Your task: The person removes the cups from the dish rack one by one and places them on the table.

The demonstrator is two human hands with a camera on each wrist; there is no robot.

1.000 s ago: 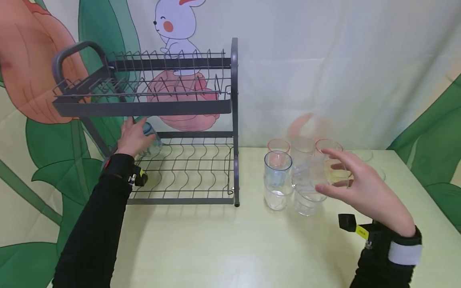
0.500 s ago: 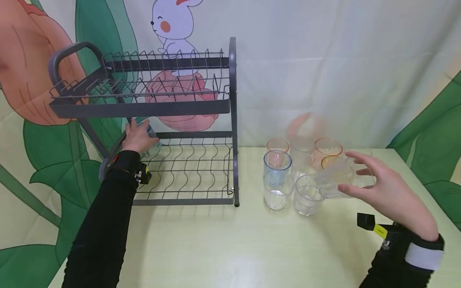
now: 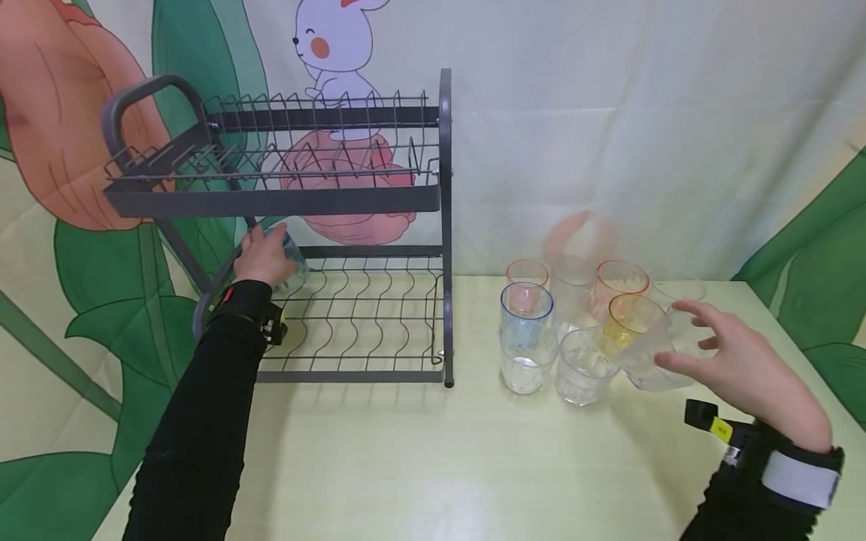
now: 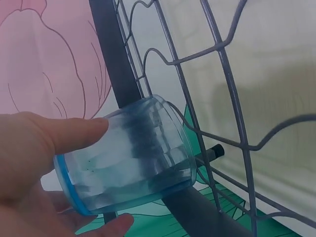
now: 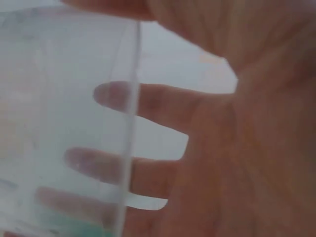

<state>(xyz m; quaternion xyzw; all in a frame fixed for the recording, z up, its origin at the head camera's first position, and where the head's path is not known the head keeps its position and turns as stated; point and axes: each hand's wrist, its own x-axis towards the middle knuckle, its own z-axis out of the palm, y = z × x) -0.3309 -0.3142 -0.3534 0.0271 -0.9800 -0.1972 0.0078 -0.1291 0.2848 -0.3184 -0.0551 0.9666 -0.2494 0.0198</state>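
At the back left of the rack's lower tier, my left hand [image 3: 262, 259] grips a blue-rimmed glass [image 4: 133, 153] by its rim end, thumb on one side and fingers on the other. The glass is tilted, its base right at the wires in the left wrist view. On the right, my right hand [image 3: 751, 368] holds a clear glass [image 3: 652, 361] near the rim, between thumb and fingers. That glass leans, base toward the front left, beside a yellow-rimmed glass [image 3: 625, 319]. In the right wrist view, fingers show through its clear wall [image 5: 64, 98].
A dark two-tier dish rack [image 3: 348, 377] stands on the left of the pale table [image 3: 419, 458]. Several glasses cluster at right, among them a blue-rimmed one [image 3: 526, 319], a red-rimmed one [image 3: 621, 279] and a clear one [image 3: 587, 372] in front. A printed curtain [image 3: 528, 150] hangs behind.
My right hand has moved right and slightly down with the clear glass, whose base has swung lower beside the cluster. My left hand stays at the rack's back left with the blue-rimmed glass.
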